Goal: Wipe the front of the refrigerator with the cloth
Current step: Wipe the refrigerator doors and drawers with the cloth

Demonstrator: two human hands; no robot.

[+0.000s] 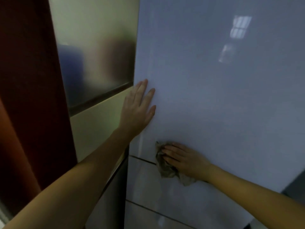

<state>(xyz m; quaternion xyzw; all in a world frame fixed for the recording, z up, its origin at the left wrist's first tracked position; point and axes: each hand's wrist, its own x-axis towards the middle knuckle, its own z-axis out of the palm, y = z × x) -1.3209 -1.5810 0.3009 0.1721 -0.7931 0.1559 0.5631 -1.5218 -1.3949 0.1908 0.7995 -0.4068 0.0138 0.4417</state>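
Note:
The refrigerator's pale grey-blue glossy front (214, 90) fills the right of the view. My left hand (139, 109) lies flat with straight fingers against its upper door, near the left edge. Lower down, my right hand (183, 159) presses a crumpled grey-brown cloth (165, 167) flat against the door, right at the dark seam (142, 159) between the upper door and the drawer below. The cloth sticks out to the left of and below my fingers.
To the left of the fridge is its side panel, cream and brushed metal (97, 63), with a dark red-brown surface (28, 80) further left. A second seam (156, 212) crosses the fridge lower down. A dark object (295, 187) shows at the right edge.

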